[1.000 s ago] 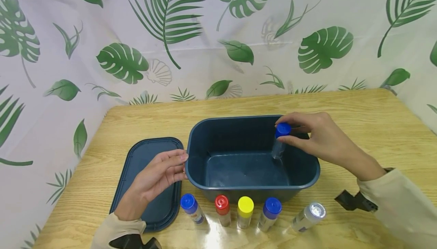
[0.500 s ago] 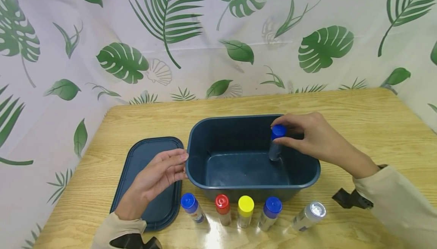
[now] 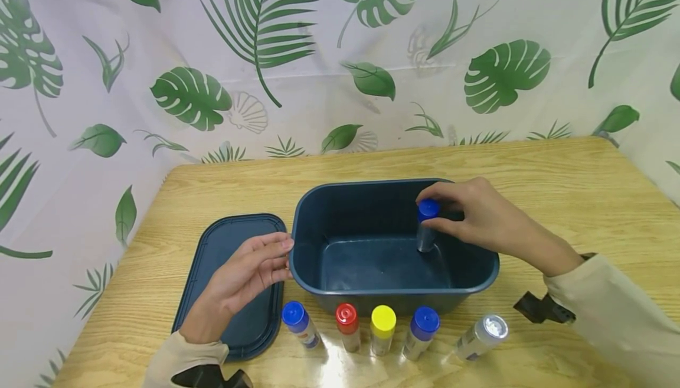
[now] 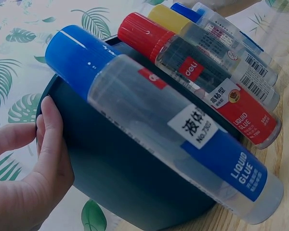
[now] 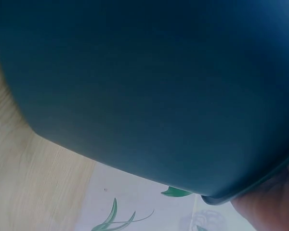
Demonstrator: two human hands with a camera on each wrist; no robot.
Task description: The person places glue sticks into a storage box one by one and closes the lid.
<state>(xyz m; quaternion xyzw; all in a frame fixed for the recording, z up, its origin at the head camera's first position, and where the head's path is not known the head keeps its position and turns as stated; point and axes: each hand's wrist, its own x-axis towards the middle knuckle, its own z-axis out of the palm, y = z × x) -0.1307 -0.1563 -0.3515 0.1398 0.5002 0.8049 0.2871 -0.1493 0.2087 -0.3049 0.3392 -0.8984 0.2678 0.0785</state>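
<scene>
Your right hand [image 3: 467,211] pinches the bottle [image 3: 425,238] in the tub [image 3: 372,265], left hand [image 3: 252,270] loose-fingered: likely placing; next, seat and release

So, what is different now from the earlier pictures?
The right hand, gripping a blue-capped bottle, has moved it left inside the bin. Nothing was let go. The left hand stays at the bin's rim; the row of bottles in front has not moved.
</scene>
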